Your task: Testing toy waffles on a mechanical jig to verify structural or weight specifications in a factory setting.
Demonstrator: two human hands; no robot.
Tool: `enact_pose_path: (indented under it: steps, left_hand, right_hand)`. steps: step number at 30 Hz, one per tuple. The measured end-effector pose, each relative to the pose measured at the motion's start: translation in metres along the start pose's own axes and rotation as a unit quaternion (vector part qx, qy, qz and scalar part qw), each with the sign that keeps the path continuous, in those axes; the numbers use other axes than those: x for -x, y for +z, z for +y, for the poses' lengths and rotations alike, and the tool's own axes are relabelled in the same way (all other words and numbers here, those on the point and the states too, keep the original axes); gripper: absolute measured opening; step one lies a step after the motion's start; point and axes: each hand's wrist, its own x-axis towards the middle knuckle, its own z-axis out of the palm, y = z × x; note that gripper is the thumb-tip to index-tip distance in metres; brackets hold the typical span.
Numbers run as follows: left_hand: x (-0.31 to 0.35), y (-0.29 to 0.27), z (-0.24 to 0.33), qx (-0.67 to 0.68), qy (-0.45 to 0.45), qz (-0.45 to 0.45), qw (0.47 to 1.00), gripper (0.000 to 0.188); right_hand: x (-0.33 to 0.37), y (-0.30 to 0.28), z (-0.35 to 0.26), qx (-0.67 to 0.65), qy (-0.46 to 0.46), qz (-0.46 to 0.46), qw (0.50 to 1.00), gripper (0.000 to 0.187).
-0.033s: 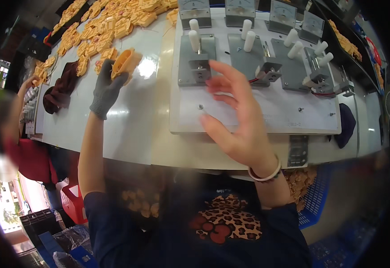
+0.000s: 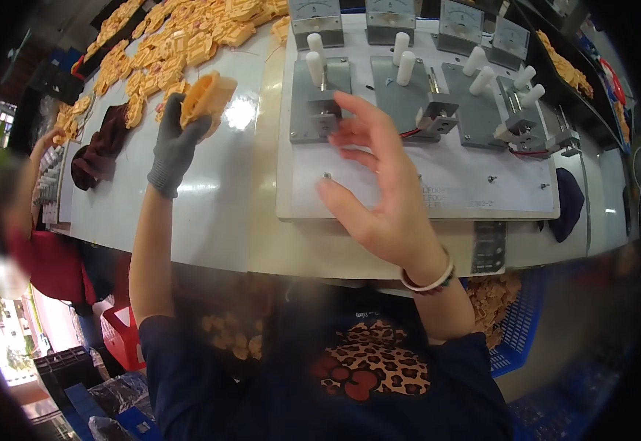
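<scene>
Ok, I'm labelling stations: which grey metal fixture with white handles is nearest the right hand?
The leftmost grey metal fixture: the bare right hand has its index fingertip beside it, while the other fixtures stand farther right along the white board.

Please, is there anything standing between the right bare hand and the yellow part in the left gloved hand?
From the thumb of the right hand, nothing visible blocks the line to the yellow part in the left hand. Straight left of the index fingertip, though, the leftmost metal block stands in the way in this view.
</scene>
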Motion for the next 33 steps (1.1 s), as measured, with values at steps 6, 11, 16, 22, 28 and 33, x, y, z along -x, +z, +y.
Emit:
enact_pose_path:
  steps: [6, 11, 16, 22, 28, 33]
  left_hand:
    - [-0.041, 0.012, 0.081, 0.229, -0.009, 0.037, 0.973, 0.035]
    - [-0.103, 0.021, 0.123, -0.341, 0.406, 0.077, 0.844, 0.038]
    - [-0.111, 0.03, 0.149, -0.429, 0.481, 0.052, 0.763, 0.022]
    - [-0.116, 0.023, 0.165, -0.382, 0.445, -0.018, 0.81, 0.023]
    - [-0.132, 0.029, 0.161, -0.444, 0.395, -0.074, 0.801, 0.024]
    - [-0.132, 0.028, 0.179, -0.389, 0.391, -0.136, 0.823, 0.024]
  right_hand:
    - [-0.005, 0.003, 0.006, 0.031, -0.056, -0.036, 0.997, 0.061]
    - [-0.004, 0.001, 0.008, 0.028, -0.062, -0.057, 0.996, 0.056]
    - [-0.003, 0.004, 0.009, 0.024, -0.075, -0.04, 0.996, 0.054]
    - [-0.004, 0.003, 0.008, 0.017, -0.076, -0.034, 0.996, 0.051]
    - [-0.004, 0.003, 0.007, 0.02, -0.074, -0.039, 0.996, 0.051]
    - [-0.004, 0.002, 0.006, 0.021, -0.067, -0.044, 0.997, 0.051]
